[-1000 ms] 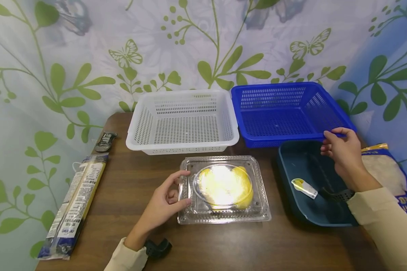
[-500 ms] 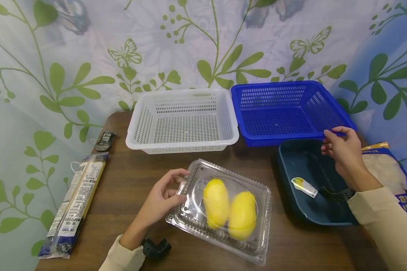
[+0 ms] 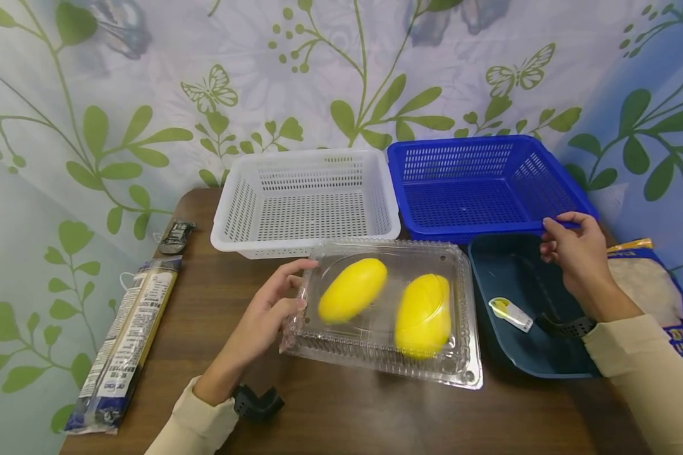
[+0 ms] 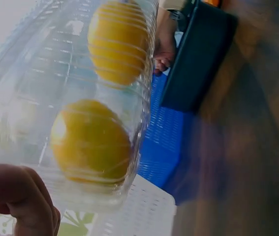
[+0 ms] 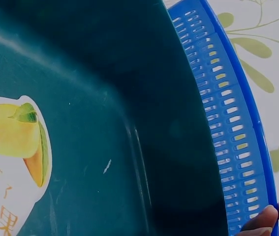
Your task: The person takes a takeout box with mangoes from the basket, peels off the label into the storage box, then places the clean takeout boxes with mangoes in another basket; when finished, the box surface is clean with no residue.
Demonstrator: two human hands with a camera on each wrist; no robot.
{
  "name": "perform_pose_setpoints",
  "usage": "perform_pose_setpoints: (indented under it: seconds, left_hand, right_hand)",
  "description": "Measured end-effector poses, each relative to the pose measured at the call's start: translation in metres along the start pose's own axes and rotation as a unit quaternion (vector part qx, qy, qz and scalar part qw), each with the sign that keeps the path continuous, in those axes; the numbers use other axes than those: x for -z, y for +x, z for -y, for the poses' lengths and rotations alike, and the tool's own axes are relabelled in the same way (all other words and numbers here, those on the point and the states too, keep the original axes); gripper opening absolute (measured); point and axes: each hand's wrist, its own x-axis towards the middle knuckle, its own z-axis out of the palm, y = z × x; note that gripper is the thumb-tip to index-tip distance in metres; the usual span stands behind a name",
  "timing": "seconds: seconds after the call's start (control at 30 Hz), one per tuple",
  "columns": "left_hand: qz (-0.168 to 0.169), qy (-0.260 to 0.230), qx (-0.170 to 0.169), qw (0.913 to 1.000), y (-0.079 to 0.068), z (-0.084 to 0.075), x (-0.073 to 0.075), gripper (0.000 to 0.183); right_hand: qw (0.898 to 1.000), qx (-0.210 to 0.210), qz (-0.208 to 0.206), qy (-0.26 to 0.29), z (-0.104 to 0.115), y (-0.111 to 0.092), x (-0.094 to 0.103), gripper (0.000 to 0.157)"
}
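Note:
My left hand (image 3: pixel 267 316) grips the left edge of a clear plastic clamshell box (image 3: pixel 384 351), thumb on top. Two yellow mangoes (image 3: pixel 353 291) lie apart inside it. The box is tilted and raised over the table, and the left wrist view shows the mangoes (image 4: pixel 90 142) through its ribbed wall. At the right, my right hand (image 3: pixel 577 265) pinches the near rim of the blue basket (image 3: pixel 467 218) between thumb and fingers, above the dark teal tub (image 3: pixel 492 341). In the right wrist view, fingertips (image 5: pixel 262 221) sit on the blue rim.
A white basket (image 3: pixel 306 246) stands behind the box, beside the blue one. A mango-printed tag (image 3: pixel 511 315) lies in the tub. At the left are a long noodle-like packet (image 3: pixel 128 341) and a small dark wrapped item (image 3: pixel 176 237). A blue-edged bag (image 3: pixel 646 284) lies far right.
My left hand has lifted and tilted the box from the table, turning it and bringing it nearer the tub. The mangoes have shifted apart inside. My right hand stays at the blue rim.

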Motion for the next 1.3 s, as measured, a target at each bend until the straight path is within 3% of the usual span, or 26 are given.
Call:
perform_pose_setpoints:
  seconds: [0.27, 0.43, 0.63, 1.0, 1.3]
  left_hand:
    - [-0.036, -0.022, 0.006, 0.9991, 0.025, -0.025, 0.002, 0.051]
    - [-0.063, -0.052, 0.015, 0.9965, 0.055, -0.032, 0.003, 0.05]
    - [-0.088, -0.072, -0.002, 0.9935, 0.102, -0.033, 0.004, 0.047]
    - [-0.089, -0.064, 0.036, 0.9933, 0.189, -0.031, -0.023, 0.047]
    - [-0.075, -0.038, 0.061, 0.9946, 0.233, -0.03, -0.047, 0.047]
  right_hand:
    - [1.0, -0.003, -0.001, -0.008, -0.001, 0.002, 0.001, 0.032]
    - [1.0, -0.002, -0.005, -0.001, -0.001, -0.001, 0.003, 0.033]
    - [1.0, -0.002, 0.0, 0.001, -0.002, -0.001, 0.002, 0.033]
    - [0.999, 0.006, 0.003, -0.04, -0.003, -0.001, 0.003, 0.035]
    - [0.999, -0.001, 0.003, -0.053, -0.003, 0.001, 0.003, 0.036]
